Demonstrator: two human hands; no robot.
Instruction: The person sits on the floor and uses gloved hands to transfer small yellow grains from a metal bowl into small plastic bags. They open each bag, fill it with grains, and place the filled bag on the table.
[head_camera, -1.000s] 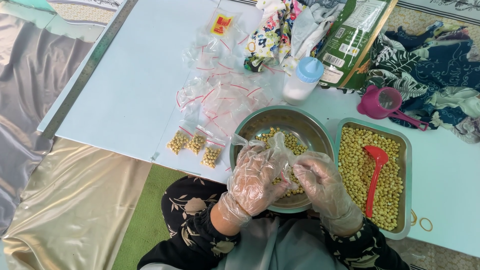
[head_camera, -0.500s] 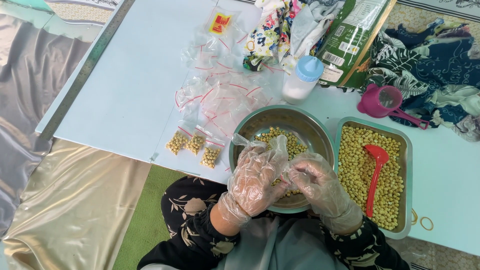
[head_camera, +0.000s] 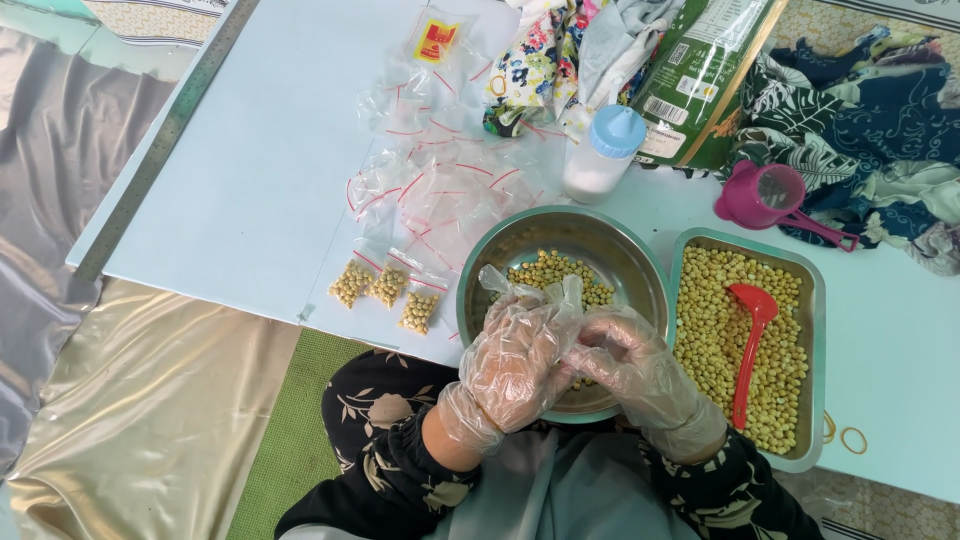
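Bag (head_camera: 500, 282), small and clear, sits pinched at your fingertips over the near rim of the bowl (head_camera: 500, 245); its contents don't show.

Left to right:
- Three filled bags (head_camera: 388, 288) of yellow beans lie in a row on the worktop (head_camera: 250, 180), just left of the bowl. Each has a red seal strip.
- Behind them, a loose pile of empty bags (head_camera: 440, 180), same red strips.
- Your left hand (head_camera: 520, 355), in a clear glove, is curled with fingers pressed on the bag's mouth, above the bowl's near edge.
- Bowl is steel, round, with a small heap of beans (head_camera: 555, 272) at its middle.
- Bottle (head_camera: 603, 152), white with a blue cap, stands upright just behind the bowl.
- Your right hand (head_camera: 630, 360), also gloved, touches the left; fingertips are closed in toward the bag. Can't tell whether it grips the bag itself.
- Tray (head_camera: 745, 243), steel, touches the bowl's right side and is full of beans. A red scoop (head_camera: 747, 345) lies in it, handle toward you.
- Pink cup (head_camera: 765, 195) stands behind the tray.
- Rubber bands (head_camera: 845, 435) lie right of the tray's near corner.
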